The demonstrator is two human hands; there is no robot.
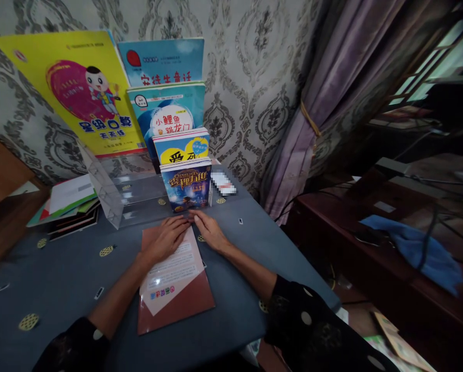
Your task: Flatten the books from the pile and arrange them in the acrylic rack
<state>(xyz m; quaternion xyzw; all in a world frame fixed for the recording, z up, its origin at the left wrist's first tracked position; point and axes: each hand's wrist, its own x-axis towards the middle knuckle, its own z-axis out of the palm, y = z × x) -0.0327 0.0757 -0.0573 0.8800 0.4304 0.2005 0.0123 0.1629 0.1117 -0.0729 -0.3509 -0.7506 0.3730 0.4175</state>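
Observation:
A thin brown-and-white book (177, 310) lies on the table with its printed text upside down to me. My left hand (167, 237) rests on the book's far part, its fingers stretched out and close together. At the book's far right corner is my right hand (210, 232), fingers extended, its tips near those of the left. Just beyond both hands, a small dark-blue book (188, 188) stands upright in the front tier of a clear acrylic stand (107, 194). Behind it rise a yellow-and-blue book (181, 147), a teal book (171, 111) and a light-blue book (161, 59).
A large yellow workbook (72, 93) leans in the stand's back left. Left of the stand lies a stack of books (74, 204). A blurred white item (224, 181) lies right of it. Beyond the table's right edge is a dark red cabinet (355, 263) with a blue cloth (421, 253).

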